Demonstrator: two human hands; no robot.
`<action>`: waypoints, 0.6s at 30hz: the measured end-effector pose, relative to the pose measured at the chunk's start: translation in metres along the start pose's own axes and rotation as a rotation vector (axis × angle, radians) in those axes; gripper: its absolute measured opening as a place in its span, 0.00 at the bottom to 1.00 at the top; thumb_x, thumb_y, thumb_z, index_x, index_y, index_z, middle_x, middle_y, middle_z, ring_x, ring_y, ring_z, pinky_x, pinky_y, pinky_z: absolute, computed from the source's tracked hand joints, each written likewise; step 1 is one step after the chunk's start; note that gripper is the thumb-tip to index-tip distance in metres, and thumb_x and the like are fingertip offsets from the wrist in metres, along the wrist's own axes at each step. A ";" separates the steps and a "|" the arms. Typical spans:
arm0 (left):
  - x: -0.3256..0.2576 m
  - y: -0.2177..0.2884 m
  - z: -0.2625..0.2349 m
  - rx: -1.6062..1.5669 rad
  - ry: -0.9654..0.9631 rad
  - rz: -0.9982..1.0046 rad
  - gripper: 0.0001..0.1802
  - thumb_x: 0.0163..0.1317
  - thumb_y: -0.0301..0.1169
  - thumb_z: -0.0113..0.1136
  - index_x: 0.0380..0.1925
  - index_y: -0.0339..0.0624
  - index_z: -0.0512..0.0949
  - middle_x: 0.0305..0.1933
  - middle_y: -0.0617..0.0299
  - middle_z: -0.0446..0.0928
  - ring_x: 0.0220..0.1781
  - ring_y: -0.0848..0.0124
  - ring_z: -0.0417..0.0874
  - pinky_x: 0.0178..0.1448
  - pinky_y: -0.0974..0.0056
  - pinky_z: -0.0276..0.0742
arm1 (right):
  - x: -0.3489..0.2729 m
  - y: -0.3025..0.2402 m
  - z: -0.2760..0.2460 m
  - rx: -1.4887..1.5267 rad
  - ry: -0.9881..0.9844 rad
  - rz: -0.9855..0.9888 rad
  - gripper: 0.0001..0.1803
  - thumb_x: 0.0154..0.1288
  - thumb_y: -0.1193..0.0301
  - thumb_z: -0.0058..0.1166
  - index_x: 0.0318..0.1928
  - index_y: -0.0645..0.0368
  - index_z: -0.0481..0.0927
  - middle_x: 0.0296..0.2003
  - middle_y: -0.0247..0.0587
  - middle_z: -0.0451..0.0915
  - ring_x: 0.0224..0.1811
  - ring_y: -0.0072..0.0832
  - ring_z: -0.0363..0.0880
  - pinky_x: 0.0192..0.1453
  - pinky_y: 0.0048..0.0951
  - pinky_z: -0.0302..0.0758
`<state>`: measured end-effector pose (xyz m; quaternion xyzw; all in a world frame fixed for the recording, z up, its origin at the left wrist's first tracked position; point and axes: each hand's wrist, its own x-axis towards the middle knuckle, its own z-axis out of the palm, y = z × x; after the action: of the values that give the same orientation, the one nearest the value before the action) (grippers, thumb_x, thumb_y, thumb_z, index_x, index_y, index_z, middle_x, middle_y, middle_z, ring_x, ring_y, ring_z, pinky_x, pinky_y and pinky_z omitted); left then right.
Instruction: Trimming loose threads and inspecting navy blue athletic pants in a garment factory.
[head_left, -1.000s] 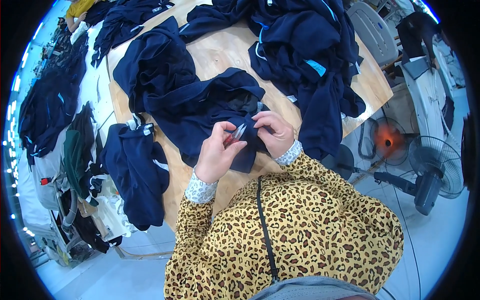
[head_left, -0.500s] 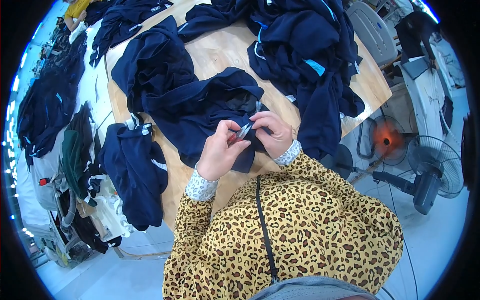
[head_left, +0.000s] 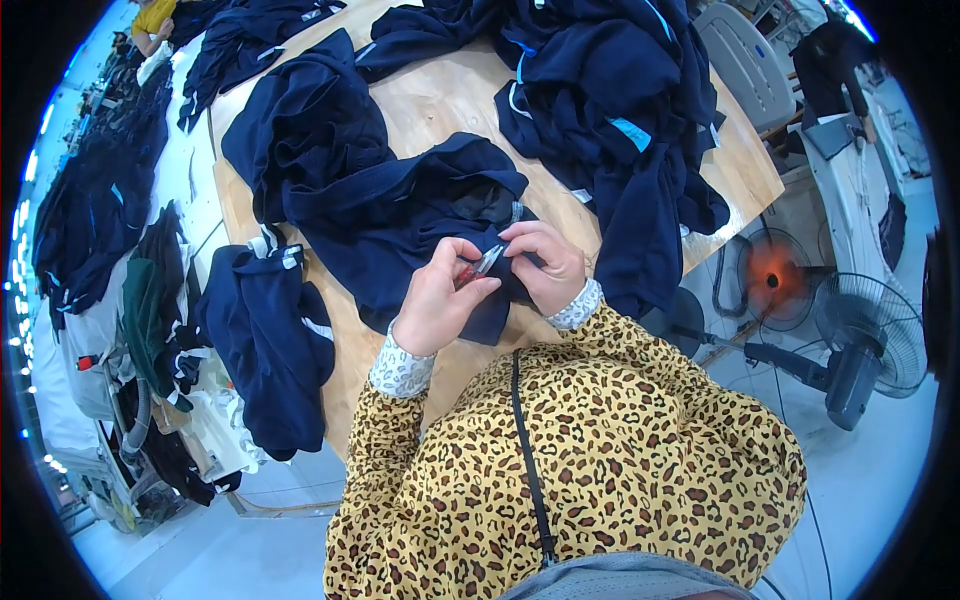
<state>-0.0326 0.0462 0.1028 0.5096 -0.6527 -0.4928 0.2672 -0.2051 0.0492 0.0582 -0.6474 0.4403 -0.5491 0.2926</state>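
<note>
A navy garment point(head_left: 400, 215) lies bunched across the wooden table, its near end drawn up under both hands. My left hand point(head_left: 442, 295) is closed around small thread snips point(head_left: 484, 265) with red on the handle and pale metal blades. The blades point up and to the right, close to my right fingertips. My right hand point(head_left: 545, 268) pinches an edge of the navy garment just beside the blade tips. Whether the blades touch the cloth or a thread is too small to tell.
Navy garments with light blue strips point(head_left: 620, 110) are heaped on the table point(head_left: 430, 105) at the far right. Another navy piece point(head_left: 265, 345) hangs over the left edge. A grey chair point(head_left: 745, 65) and fans point(head_left: 860, 345) stand at the right. A person in yellow point(head_left: 152, 18) is far left.
My hands stay almost in place, with the snips tilted very slightly between them. At the far right, a dark-clothed person has shifted a little.
</note>
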 end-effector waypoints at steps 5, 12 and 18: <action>-0.001 -0.009 -0.003 -0.177 -0.082 0.007 0.17 0.55 0.23 0.62 0.42 0.38 0.65 0.26 0.67 0.74 0.24 0.83 0.70 0.28 0.78 0.64 | -0.001 0.002 0.000 0.013 0.003 0.014 0.09 0.46 0.85 0.54 0.30 0.60 0.77 0.36 0.41 0.79 0.37 0.33 0.79 0.42 0.27 0.75; -0.005 -0.012 -0.014 -0.647 -0.049 -0.019 0.24 0.57 0.20 0.58 0.52 0.38 0.63 0.35 0.67 0.72 0.32 0.85 0.69 0.32 0.81 0.64 | -0.005 0.008 0.001 0.113 0.030 0.103 0.09 0.47 0.85 0.52 0.30 0.60 0.76 0.37 0.40 0.78 0.37 0.30 0.79 0.41 0.25 0.75; -0.014 -0.022 0.037 0.002 0.412 0.192 0.27 0.39 0.29 0.76 0.37 0.40 0.68 0.34 0.65 0.65 0.21 0.81 0.62 0.23 0.77 0.62 | -0.009 0.017 0.005 0.296 0.071 0.182 0.10 0.48 0.87 0.50 0.31 0.62 0.75 0.38 0.41 0.77 0.39 0.26 0.78 0.42 0.23 0.74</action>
<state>-0.0498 0.0732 0.0711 0.5354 -0.6302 -0.3499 0.4402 -0.2043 0.0494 0.0381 -0.5350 0.4215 -0.6017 0.4172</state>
